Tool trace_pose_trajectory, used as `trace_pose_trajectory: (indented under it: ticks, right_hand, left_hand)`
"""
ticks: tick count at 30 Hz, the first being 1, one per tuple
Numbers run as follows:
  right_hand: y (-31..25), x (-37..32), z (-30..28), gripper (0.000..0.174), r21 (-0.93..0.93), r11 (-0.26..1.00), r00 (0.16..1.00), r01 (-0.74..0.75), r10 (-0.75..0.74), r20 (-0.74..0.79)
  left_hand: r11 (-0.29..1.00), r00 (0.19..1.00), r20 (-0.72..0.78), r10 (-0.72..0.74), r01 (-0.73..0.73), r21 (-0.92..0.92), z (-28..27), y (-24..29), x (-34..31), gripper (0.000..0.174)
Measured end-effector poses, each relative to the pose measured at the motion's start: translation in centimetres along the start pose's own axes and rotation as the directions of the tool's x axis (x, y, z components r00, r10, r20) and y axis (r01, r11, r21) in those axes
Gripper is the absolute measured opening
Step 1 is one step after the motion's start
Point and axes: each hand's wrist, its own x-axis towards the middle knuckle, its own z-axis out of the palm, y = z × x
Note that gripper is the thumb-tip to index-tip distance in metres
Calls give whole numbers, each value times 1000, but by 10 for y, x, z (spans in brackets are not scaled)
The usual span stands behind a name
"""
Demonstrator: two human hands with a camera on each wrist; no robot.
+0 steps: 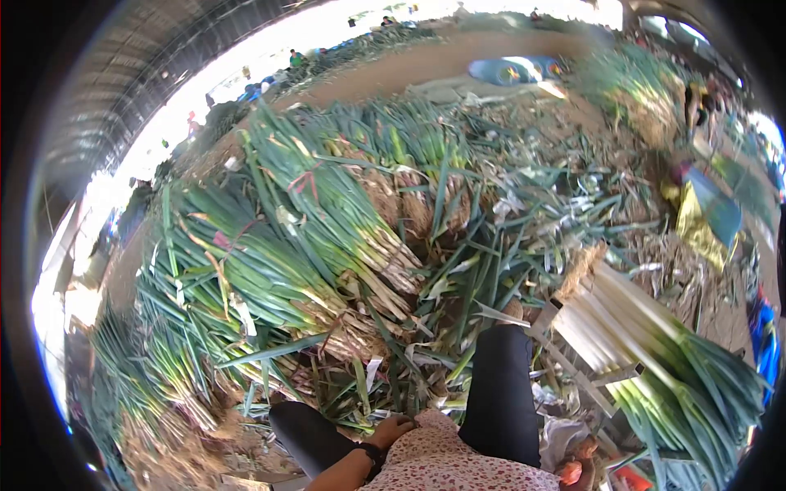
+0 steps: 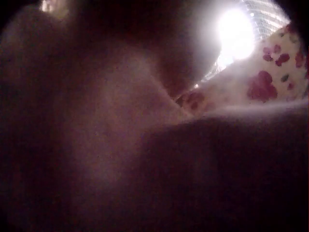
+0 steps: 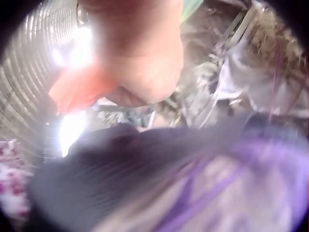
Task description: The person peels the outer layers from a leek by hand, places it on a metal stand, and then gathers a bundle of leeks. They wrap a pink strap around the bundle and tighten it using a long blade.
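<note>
Metal roofing (image 1: 115, 106) curves over the upper left, beyond green onion bundles (image 1: 327, 237) heaped on the ground. The left hand (image 1: 391, 431) rests loosely at the lap, beside a flowered shirt (image 1: 458, 465). Farther right, the right hand (image 1: 584, 465) is by an orange scrap (image 3: 82, 89); whether it grips this, I cannot tell. Rightmost, a leek bundle (image 1: 655, 348) lies across a metal stand (image 1: 618, 376).

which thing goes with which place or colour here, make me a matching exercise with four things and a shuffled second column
Column 1
1. left hand
2. leek bundle with white stalks
3. floral garment
4. trousers

Column 2
A. plain and dark
B. at the metal frame, right side of the head view
C. at the lap, bottom of the head view
D. pale with red print

Pairs: 1-C, 2-B, 3-D, 4-A
</note>
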Motion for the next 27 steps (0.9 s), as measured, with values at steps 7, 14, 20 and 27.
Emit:
trace_pose_trajectory:
  ticks: [7,14,20,27]
  right_hand:
    - [1,-74,123,25,-25,990,962,140,-130,239]
    - [20,-124,251,28,-212,970,888,119,-9,460]
    - [41,-89,291,24,-654,739,931,160,108,350]
    - [86,-24,308,29,-967,5,938,253,244,247]
  left_hand:
    - [964,989,-134,68,-100,-248,-15,-3,-30,44]
    - [908,964,-249,91,-183,-377,-40,-5,-73,41]
    - [908,922,-365,131,-260,-330,-44,-20,-83,42]
    - [714,894,-430,-124,-221,-665,-92,-35,-40,39]
